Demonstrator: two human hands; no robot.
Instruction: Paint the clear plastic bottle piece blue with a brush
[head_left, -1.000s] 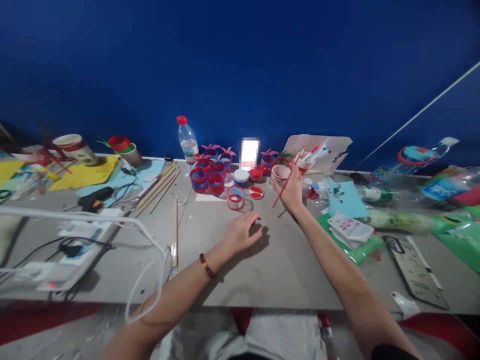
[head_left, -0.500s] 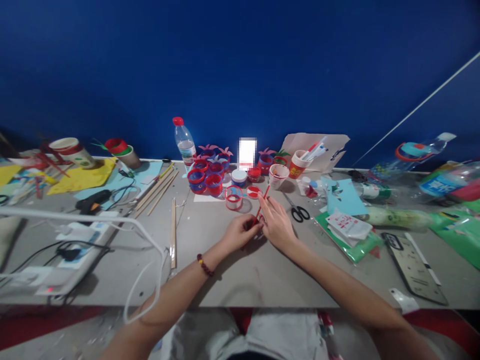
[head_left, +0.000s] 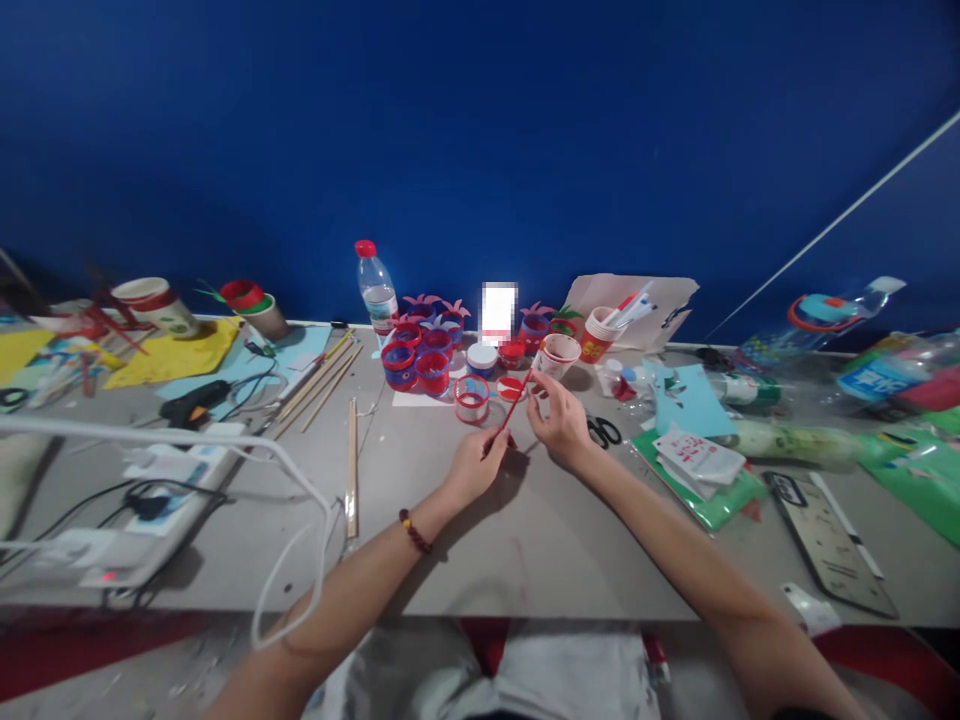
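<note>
A thin red stick point(head_left: 514, 402) slants up and to the right between my hands. Its lower end is pinched in my left hand point(head_left: 478, 462), which wears a beaded bracelet point(head_left: 415, 531) at the wrist. The fingers of my right hand point(head_left: 556, 418) close on the stick's upper end, close to a white paper cup point(head_left: 556, 355). Behind the hands are a clear round container with a red rim point(head_left: 472, 400) and a red and white disc point(head_left: 511, 387). Black-handled scissors point(head_left: 604, 431) lie partly behind my right hand.
Small red and purple containers point(head_left: 432, 372) stand behind, near a bottle point(head_left: 376, 290). Wooden sticks point(head_left: 352, 470), a glue gun point(head_left: 196, 403) and a power strip point(head_left: 161, 510) with a white cable are at left. At right lie green packets point(head_left: 720, 500) and a phone point(head_left: 829, 545).
My right hand has moved off my left hand and turned, with its fingers now at the stick's upper end. My left hand has shifted slightly left. The whole view has shifted a little.
</note>
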